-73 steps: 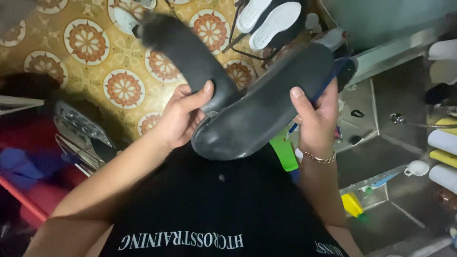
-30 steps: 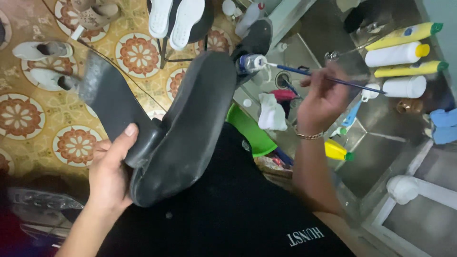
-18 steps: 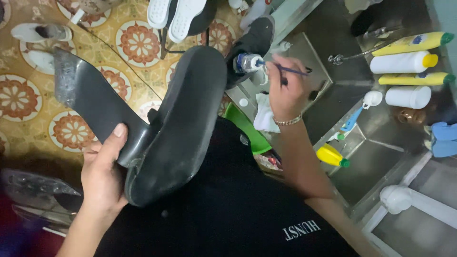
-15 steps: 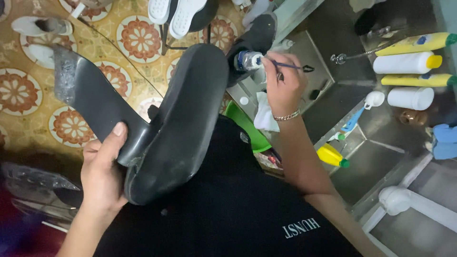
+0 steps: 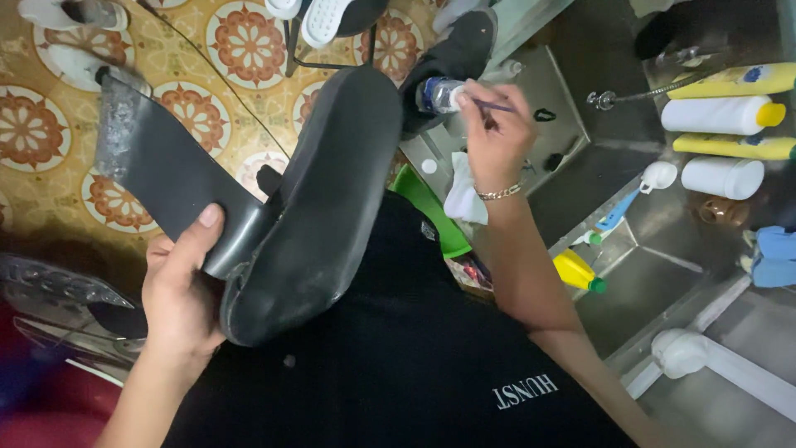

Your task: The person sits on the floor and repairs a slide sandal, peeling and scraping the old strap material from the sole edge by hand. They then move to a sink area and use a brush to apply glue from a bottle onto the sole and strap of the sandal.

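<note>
The right hand [image 5: 491, 137] has left the shoe and moved far right to a small jar [image 5: 438, 94] by the sink [image 5: 572, 178], its fingers pinched on a thin brush [image 5: 497, 105] whose tip is at the jar's mouth, likely loading it. The left hand [image 5: 184, 286] now carries the black shoe [image 5: 319, 207] alone over the lap, fingers clamped at the heel, with the peeled sole [image 5: 166, 170] hanging open to the left.

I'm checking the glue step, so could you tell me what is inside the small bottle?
A thin brush, held by the right hand, pokes into the small bottle. Its contents and the brush tip are hidden.
</note>
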